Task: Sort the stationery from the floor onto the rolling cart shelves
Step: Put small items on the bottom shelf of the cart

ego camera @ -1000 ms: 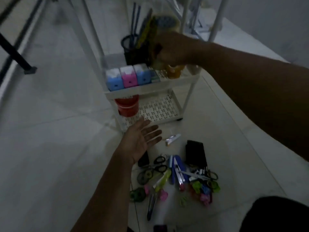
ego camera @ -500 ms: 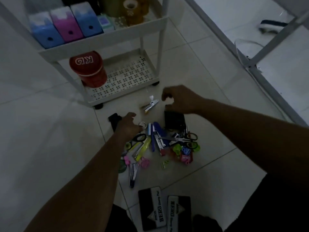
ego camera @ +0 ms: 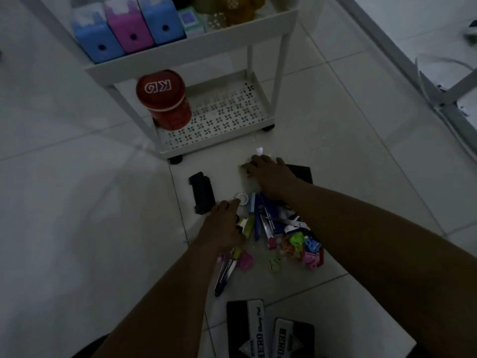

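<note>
Both hands reach down into the stationery pile on the floor, in front of the cart. The right hand lies knuckles up over a small pale item beside a black case; in the dim light I cannot tell whether it grips it. The left hand rests on the pile's left edge, fingers curled, perhaps pinching something near a white tape roll. A red tin stands on the bottom shelf.

I count three sharpener boxes, two blue and one pink, one red tin, two stamp pads, and one black stapler.
</note>
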{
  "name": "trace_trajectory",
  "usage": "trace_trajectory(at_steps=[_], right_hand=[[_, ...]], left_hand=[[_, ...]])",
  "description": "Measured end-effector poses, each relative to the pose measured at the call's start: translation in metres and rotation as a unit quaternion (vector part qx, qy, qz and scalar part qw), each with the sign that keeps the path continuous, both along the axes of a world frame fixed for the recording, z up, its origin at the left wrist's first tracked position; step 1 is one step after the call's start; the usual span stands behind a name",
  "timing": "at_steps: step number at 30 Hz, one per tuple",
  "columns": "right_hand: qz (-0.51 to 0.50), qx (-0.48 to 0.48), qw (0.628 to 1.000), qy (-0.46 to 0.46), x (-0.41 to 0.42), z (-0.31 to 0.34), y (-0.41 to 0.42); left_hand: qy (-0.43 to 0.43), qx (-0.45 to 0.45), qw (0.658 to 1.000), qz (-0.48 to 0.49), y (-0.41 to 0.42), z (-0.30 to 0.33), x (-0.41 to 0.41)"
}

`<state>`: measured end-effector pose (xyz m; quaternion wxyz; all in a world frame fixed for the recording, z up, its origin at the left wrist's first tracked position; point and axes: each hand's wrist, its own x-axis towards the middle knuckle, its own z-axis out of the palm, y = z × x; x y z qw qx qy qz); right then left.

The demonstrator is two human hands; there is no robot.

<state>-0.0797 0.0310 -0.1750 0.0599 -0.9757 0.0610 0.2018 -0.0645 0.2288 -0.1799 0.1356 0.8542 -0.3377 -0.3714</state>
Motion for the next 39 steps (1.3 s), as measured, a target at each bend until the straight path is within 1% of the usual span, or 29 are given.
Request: trace_trajectory(at_steps=[2,3,7,10,11,13,15,17,21,24,25,27,30,33,35,39], right_hand=[[0.009,-0.052,0.998,-0.021,0.001,-0.003,0.000],[0.002,-0.059,0.998,-0.016,0.001,-0.004,-0.001],[-0.031,-0.045,0.998,0.008,0.005,-0.002,0.007],[-0.051,-0.034,0.998,-0.033,0.011,-0.001,0.024],[-0.040,-0.012,0.998,-0.041,0.013,0.000,0.031],[0.051,0.033,0.998,-0.036,0.013,-0.001,0.045],[0.131,0.052,0.990,-0.021,0.007,-0.002,0.057],[0.143,0.048,0.988,-0.026,0.003,-0.006,0.060],[0.097,0.052,0.994,-0.017,0.003,-0.004,0.055],[0.022,0.117,0.992,-0.037,0.005,0.005,0.045],[-0.004,0.146,0.988,-0.048,0.005,0.009,0.042],[-0.028,0.180,0.981,-0.071,0.009,0.021,0.038],[-0.052,0.197,0.972,-0.114,0.016,0.045,0.036],[-0.104,0.207,0.951,-0.207,0.027,0.079,0.030],[-0.115,0.186,0.941,-0.256,0.033,0.106,0.021],[-0.125,0.119,0.927,-0.332,0.043,0.162,0.000]], left_hand=[[-0.004,-0.005,1.000,0.010,0.006,0.000,-0.002],[-0.003,-0.009,1.000,0.021,0.008,0.000,-0.001],[-0.003,-0.022,0.999,0.044,0.009,0.001,-0.001],[-0.002,-0.024,0.997,0.067,0.008,0.000,-0.003],[-0.004,-0.025,0.997,0.074,0.007,0.001,-0.003],[-0.015,-0.028,0.996,0.081,0.004,0.001,-0.003],[-0.010,-0.036,0.995,0.090,0.003,0.000,-0.003],[-0.007,-0.033,0.996,0.086,0.005,0.000,-0.002],[-0.021,-0.035,0.997,0.065,0.009,-0.002,0.002],[-0.016,-0.043,0.997,0.058,0.011,-0.006,0.004],[-0.007,-0.054,0.996,0.069,0.011,-0.007,0.005],[0.032,-0.097,0.986,0.132,0.001,0.000,0.007],[0.050,-0.179,0.948,0.258,-0.029,0.031,0.020],[0.050,-0.241,0.917,0.314,-0.054,0.067,0.044],[0.032,-0.278,0.906,0.317,-0.062,0.093,0.056],[-0.083,-0.305,0.911,0.266,-0.079,0.148,0.079]])
